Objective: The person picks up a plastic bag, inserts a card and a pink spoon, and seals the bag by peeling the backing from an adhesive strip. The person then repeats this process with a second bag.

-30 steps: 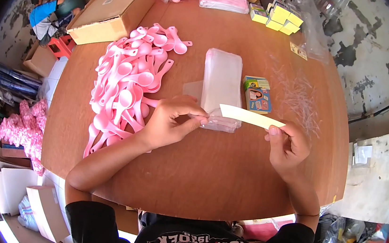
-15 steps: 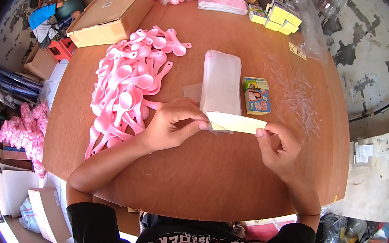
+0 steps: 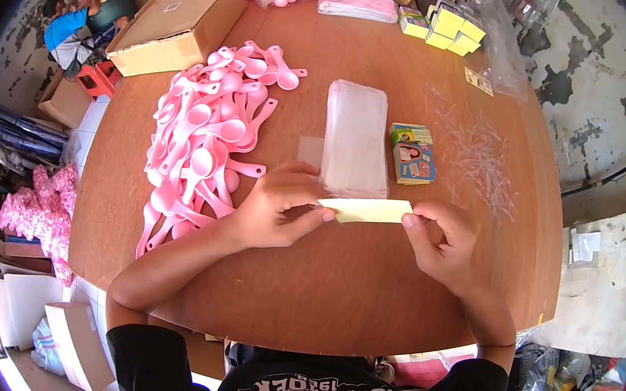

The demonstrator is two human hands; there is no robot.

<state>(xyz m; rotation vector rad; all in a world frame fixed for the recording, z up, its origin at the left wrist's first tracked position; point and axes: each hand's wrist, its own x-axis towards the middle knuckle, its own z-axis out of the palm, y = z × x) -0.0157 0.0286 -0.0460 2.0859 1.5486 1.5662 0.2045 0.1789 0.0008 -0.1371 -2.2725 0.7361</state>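
Note:
A pale yellow paper card (image 3: 368, 211) is stretched between my two hands above the table. My left hand (image 3: 281, 207) pinches its left end between thumb and fingers; my right hand (image 3: 443, 238) pinches the right end. Just beyond the card lies a stack of clear plastic bags (image 3: 357, 139), with a loose clear piece sticking out at its left. Right of that stack are printed cards (image 3: 413, 162) in blue, green and yellow. A heap of pink measuring spoons (image 3: 201, 138) lies to the left, close to my left hand.
Thin clear plastic strips (image 3: 484, 164) are scattered at the right. A cardboard box (image 3: 182, 21) stands at the back left, and yellow card stacks (image 3: 448, 30) at the back right. Beyond the table, a person in a blue sleeve (image 3: 66, 28) bends near a red stool (image 3: 98, 80).
Both hands have drawn the yellow card slightly toward me and to the left. The card now tilts, its right end farther up in view, and the bag stack's near end shows more.

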